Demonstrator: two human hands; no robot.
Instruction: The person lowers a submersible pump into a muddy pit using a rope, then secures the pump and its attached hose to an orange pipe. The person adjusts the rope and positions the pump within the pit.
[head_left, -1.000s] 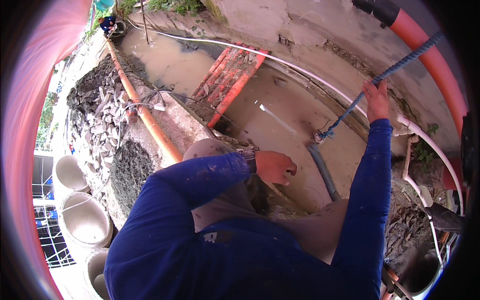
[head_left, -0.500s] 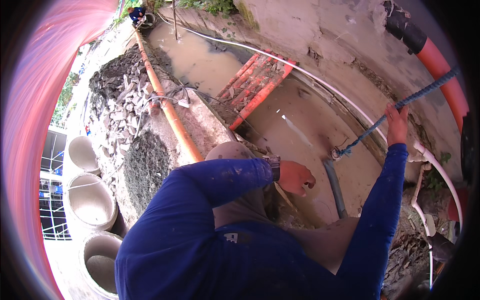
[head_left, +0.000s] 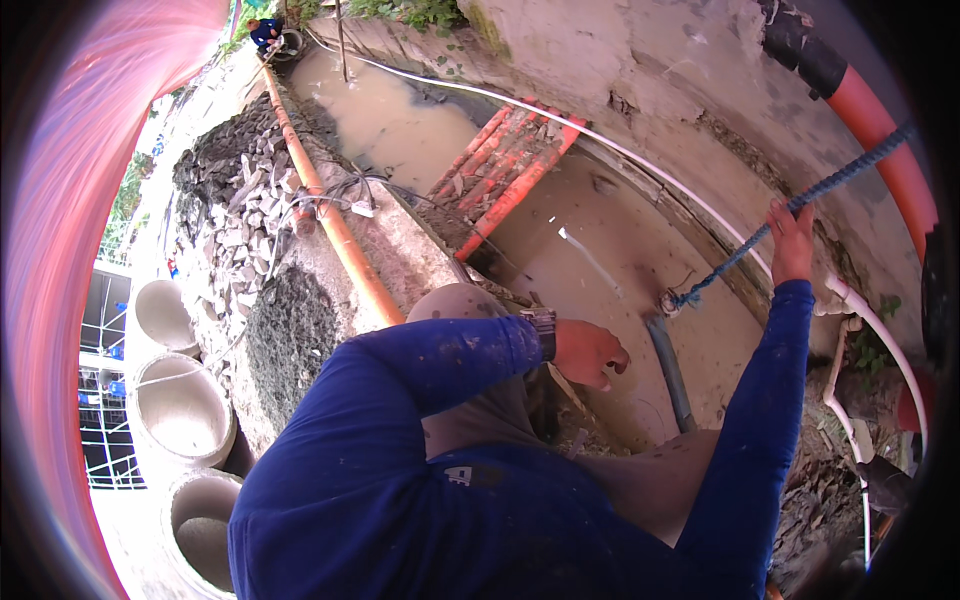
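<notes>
My right hand [head_left: 791,243] is closed round a thick blue rope [head_left: 850,178] that slants down from the upper right. The rope's lower end is tied at the top of a dark grey pipe [head_left: 669,372], which stands partly in muddy water [head_left: 560,222]. Over my bent knee rests my left forearm, with a watch [head_left: 541,331] at the wrist. My left hand [head_left: 588,354] hangs loosely above the water, fingers slightly bent and apart, and nothing shows in it.
An orange slatted frame [head_left: 512,172] spans the trench. Along the left bank run an orange pipe [head_left: 335,230], rubble [head_left: 240,205] and concrete rings [head_left: 183,408]. A white pipe [head_left: 620,152] follows the right wall [head_left: 650,60]. At the far end crouches another person [head_left: 264,34].
My right hand keeps its hold on the rope and has hardly moved. The view has shifted slightly; my left hand stays over the knee.
</notes>
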